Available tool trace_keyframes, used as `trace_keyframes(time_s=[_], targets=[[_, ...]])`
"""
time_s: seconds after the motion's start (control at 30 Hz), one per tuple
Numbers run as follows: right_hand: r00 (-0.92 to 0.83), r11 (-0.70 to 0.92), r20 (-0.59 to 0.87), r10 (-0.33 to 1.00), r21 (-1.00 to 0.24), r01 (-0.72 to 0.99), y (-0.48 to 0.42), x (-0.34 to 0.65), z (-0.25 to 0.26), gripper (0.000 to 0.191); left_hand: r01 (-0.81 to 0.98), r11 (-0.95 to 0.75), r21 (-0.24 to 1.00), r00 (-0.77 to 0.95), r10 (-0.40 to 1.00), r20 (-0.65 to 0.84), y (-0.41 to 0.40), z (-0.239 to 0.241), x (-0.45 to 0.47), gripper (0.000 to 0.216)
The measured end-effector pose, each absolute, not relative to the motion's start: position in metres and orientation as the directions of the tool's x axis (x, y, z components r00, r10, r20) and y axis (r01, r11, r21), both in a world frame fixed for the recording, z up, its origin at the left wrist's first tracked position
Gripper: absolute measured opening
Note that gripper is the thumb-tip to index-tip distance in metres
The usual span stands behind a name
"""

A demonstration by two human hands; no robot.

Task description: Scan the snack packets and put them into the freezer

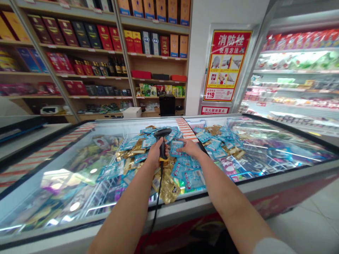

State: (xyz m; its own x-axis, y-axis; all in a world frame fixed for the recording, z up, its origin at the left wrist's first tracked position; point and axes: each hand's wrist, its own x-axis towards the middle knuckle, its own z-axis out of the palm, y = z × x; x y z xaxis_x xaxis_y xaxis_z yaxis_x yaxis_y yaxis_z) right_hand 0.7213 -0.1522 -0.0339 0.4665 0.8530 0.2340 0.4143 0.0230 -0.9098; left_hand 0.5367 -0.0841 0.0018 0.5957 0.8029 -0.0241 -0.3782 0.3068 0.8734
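My left hand (156, 152) is wrapped round the handle of a black and yellow barcode scanner (162, 133), whose cable hangs down over the freezer's front edge. Just to the right, my right hand (191, 147) pinches the side of a blue packet (176, 148), close to the scanner. Around and beneath both hands lies a heap of blue packets (194, 179) and gold packets (166, 185) on the freezer's glass top. The scanner's head is above the heap, level with the held packet. Part of my left fingers is hidden behind the handle.
The chest freezer (185, 204) stretches across in front of me, with goods visible under its glass. Shelves (84, 47) of boxed goods stand behind it. A fire hydrant poster (227, 65) hangs on the wall. A lit refrigerated display (299, 70) is at the right.
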Motion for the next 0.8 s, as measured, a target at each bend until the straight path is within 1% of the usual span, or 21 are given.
trace_keyframes(time_s=[0.1,0.2,0.43,0.7,0.77,0.8], targets=[[0.502,0.083,0.213,0.838,-0.959,0.269,-0.152,0.724,-0.037,0.052,-0.369,0.314,0.875,0.594,0.804,-0.039,-0.085,0.002,0.537,0.037],[0.591,0.111,0.209,0.779,-0.974,0.199,-0.151,0.729,-0.038,0.039,-0.347,0.335,0.876,0.595,0.801,-0.071,-0.085,0.002,0.537,0.035],[0.714,0.192,0.175,0.678,-0.980,0.058,-0.149,0.737,-0.037,0.035,-0.384,0.343,0.858,0.613,0.789,-0.041,-0.084,-0.001,0.539,0.033],[0.834,0.314,0.114,0.539,-0.947,-0.073,-0.140,0.737,-0.044,0.025,-0.324,0.347,0.880,0.659,0.750,-0.053,-0.085,-0.001,0.538,0.031],[0.869,0.314,0.092,0.486,-0.946,-0.075,-0.137,0.739,-0.045,0.022,-0.296,0.354,0.887,0.670,0.739,-0.071,-0.086,0.001,0.537,0.031],[0.888,0.289,0.094,0.450,-0.956,-0.045,-0.136,0.740,-0.044,0.020,-0.289,0.359,0.888,0.673,0.736,-0.079,-0.086,0.001,0.537,0.031]])
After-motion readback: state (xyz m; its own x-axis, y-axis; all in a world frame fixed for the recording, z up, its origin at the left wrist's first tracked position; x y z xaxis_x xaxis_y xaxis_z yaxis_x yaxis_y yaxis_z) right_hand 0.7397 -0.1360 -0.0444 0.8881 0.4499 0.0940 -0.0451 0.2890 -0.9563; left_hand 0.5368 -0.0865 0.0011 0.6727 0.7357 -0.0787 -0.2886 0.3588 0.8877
